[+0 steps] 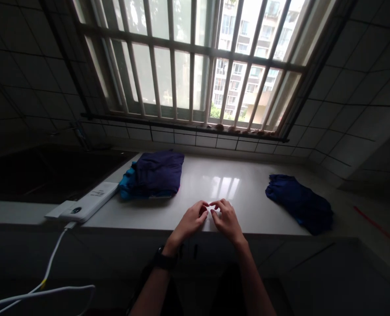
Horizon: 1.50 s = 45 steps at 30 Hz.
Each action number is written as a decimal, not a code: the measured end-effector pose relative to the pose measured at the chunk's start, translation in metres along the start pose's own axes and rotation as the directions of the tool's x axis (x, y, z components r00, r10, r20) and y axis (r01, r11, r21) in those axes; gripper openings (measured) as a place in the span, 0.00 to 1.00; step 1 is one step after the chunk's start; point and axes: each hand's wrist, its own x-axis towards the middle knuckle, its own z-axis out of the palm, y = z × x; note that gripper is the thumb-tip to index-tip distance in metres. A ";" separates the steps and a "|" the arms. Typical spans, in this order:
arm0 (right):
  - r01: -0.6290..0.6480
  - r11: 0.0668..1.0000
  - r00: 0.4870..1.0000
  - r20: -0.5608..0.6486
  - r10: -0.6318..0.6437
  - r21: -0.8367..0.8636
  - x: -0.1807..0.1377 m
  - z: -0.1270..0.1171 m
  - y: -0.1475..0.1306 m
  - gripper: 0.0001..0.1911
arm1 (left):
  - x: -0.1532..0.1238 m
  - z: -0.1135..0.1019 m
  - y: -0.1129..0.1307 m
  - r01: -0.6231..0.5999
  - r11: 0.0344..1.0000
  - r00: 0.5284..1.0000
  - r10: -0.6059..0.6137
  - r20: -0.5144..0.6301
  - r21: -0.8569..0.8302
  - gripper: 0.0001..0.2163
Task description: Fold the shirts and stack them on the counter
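Observation:
My left hand (191, 220) and my right hand (227, 219) rest side by side on the white countertop (234, 193) near its front edge. Their fingertips touch each other and the fingers are curled, and I see nothing between them. A black band is on my left wrist. A folded stack of dark purple and turquoise clothes (155, 175) lies to the left of my hands. A crumpled dark blue garment (300, 202) lies to the right.
A white power bank (87, 202) with a white cable (50, 267) lies on the counter's left end beside a dark sink (43, 175). A barred window (195, 66) stands behind the counter. Tiled walls enclose both sides. A red line (375, 226) runs at far right.

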 end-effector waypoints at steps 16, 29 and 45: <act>-0.044 0.996 0.999 0.004 0.044 -0.080 0.004 -0.002 -0.010 0.09 | 0.011 -0.021 -0.016 0.078 0.965 0.994 -0.093 -0.049 -0.252 0.26; -0.729 0.560 0.680 -0.506 0.530 -0.393 -0.011 -0.216 0.120 0.17 | 0.008 -0.020 -0.016 -0.008 0.983 1.000 0.012 0.022 -0.184 0.18; -0.534 0.481 0.838 -0.510 0.193 -0.696 0.099 -0.301 0.061 0.20 | 0.007 -0.025 -0.004 -0.007 0.989 1.000 0.009 0.016 -0.147 0.23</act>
